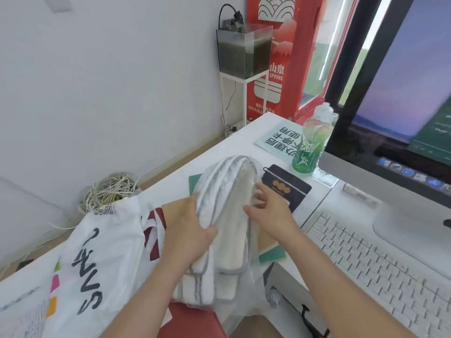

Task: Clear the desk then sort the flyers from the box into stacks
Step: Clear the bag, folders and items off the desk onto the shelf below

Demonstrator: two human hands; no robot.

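While the left hand (189, 228) wraps its fingers (207, 234) around a folded white towel (227, 211) in clear plastic, the right hand (271, 213) rests half-open against its other side. Beyond the right fingers (262, 191) a dark card (290, 185) lies on the desk (244, 135); a printed white bag (97, 252) lies left.

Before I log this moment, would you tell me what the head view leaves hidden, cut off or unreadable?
- Flyer box: not in the head view.
- Teal sheets: mostly covered by the folded white towel and both hands.
- Light blue notice: partly hidden by the green bottle.
- Black card: near edge hidden behind the right hand.
- Left hand fingers: tucked behind the towel.
- Monitor: cut by the frame edge.
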